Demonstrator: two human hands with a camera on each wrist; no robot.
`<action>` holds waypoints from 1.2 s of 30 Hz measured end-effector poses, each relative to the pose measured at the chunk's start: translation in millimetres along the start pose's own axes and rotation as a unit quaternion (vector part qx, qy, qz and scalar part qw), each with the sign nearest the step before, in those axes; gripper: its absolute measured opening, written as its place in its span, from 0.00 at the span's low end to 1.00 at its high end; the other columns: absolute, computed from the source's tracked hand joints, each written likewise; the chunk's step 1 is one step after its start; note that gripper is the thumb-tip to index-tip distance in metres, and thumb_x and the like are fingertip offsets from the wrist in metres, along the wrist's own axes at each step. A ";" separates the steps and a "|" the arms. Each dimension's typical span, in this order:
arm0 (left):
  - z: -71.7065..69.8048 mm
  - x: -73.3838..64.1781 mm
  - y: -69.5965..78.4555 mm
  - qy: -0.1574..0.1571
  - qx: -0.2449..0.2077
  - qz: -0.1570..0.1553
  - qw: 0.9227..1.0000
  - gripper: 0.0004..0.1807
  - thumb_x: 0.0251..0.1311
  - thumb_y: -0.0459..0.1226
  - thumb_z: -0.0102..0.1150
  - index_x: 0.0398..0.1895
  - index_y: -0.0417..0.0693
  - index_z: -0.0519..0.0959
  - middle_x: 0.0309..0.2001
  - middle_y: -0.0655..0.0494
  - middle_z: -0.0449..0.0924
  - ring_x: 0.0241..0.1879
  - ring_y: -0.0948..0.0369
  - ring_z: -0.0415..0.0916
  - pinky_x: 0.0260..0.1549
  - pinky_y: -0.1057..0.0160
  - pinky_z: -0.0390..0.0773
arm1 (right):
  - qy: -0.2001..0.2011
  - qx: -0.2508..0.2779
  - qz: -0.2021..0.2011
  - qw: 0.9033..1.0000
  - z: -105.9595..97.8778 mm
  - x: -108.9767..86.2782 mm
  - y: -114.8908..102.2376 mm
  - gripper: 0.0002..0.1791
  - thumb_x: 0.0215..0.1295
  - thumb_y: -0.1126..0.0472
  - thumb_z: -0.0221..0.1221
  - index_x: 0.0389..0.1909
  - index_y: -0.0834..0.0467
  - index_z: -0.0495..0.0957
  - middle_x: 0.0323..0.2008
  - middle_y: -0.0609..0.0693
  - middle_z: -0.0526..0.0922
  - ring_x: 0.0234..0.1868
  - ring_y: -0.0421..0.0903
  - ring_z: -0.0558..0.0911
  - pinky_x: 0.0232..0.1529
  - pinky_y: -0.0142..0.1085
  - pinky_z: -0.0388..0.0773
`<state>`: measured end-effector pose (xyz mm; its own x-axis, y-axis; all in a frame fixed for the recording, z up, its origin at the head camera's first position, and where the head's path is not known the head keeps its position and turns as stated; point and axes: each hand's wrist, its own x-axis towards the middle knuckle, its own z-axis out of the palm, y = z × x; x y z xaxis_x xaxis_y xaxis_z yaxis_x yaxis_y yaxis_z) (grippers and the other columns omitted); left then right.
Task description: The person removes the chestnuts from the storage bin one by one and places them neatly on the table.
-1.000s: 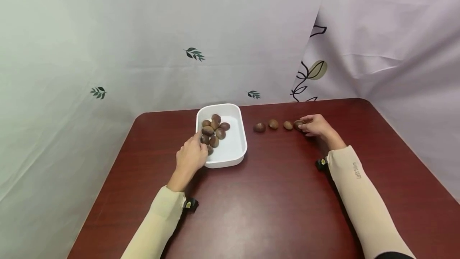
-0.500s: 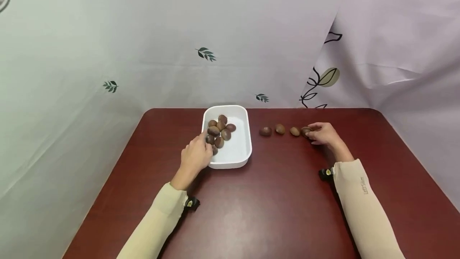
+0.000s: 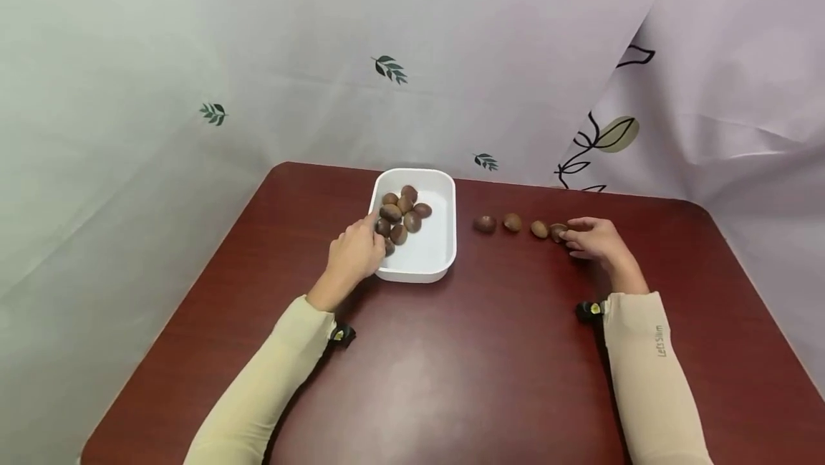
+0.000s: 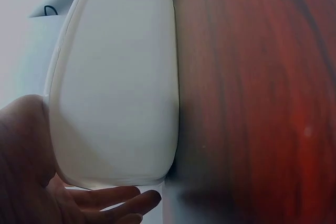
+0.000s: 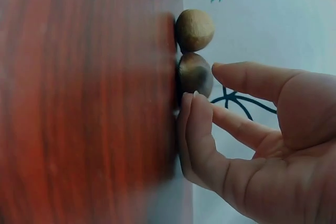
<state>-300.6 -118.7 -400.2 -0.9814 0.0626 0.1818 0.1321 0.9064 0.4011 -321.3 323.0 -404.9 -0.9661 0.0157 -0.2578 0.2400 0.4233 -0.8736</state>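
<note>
My left hand (image 3: 356, 253) holds the left side of a white plastic container (image 3: 445, 250), thumb up at the rim and the other fingers along the outside below. Several brown chestnuts (image 3: 412, 221) lie inside, bunched on the left. To the right, a row of chestnuts rests on the table. At its right end, my right hand (image 3: 599, 241) is at a dark chestnut (image 5: 194, 72), fingertips at one side and the thumb (image 5: 247, 77) at its upper edge, spread loosely apart. This chestnut sits against a lighter chestnut (image 5: 195, 31).
The dark red wooden table (image 3: 451, 350) runs back to a pale, leaf-printed cloth (image 3: 438, 114). Further left in the row are another chestnut (image 3: 512, 222) and a darker chestnut (image 3: 485, 224), closest to the container. A small black device (image 3: 589, 311) is strapped at the right wrist.
The head view has shifted, moving the scene in the frame. My right hand has loosened a little and drawn slightly right of the end chestnut. My left hand stays on the container.
</note>
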 end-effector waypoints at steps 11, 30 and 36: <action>2.7 0.6 2.3 0.010 -0.007 0.004 1.000 0.30 0.64 0.41 0.46 0.71 0.47 0.68 0.58 0.44 0.79 0.48 0.40 0.80 0.38 0.37 0.77 | 0.004 -0.054 -0.002 0.999 -9.6 -10.8 -9.1 0.34 0.72 0.57 0.54 0.71 0.72 0.57 0.63 0.73 0.69 0.56 0.59 0.80 0.44 0.39 0.82; 5.5 -2.9 6.0 0.016 -0.011 0.010 1.000 0.29 0.65 0.40 0.47 0.71 0.45 0.69 0.55 0.44 0.80 0.45 0.40 0.81 0.35 0.39 0.78 | 0.066 -0.096 -0.123 0.986 30.0 -48.4 -72.7 0.27 0.69 0.58 0.60 0.65 0.66 0.71 0.49 0.69 0.81 0.30 0.38 0.83 0.36 0.36 0.82; 0.1 -3.3 0.9 0.021 -0.017 0.016 0.999 0.28 0.67 0.39 0.45 0.70 0.45 0.70 0.56 0.43 0.80 0.46 0.40 0.81 0.36 0.38 0.78 | 0.064 -0.093 -0.180 0.977 104.0 -50.5 -118.7 0.21 0.65 0.59 0.63 0.58 0.60 0.79 0.41 0.59 0.87 0.33 0.48 0.85 0.35 0.37 0.77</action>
<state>-297.3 -118.1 -400.5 -0.9698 0.0727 0.2329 0.1687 0.8894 0.4248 -291.1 177.8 -331.1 -0.9915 -0.0562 0.1178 -0.1284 0.5794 -0.8049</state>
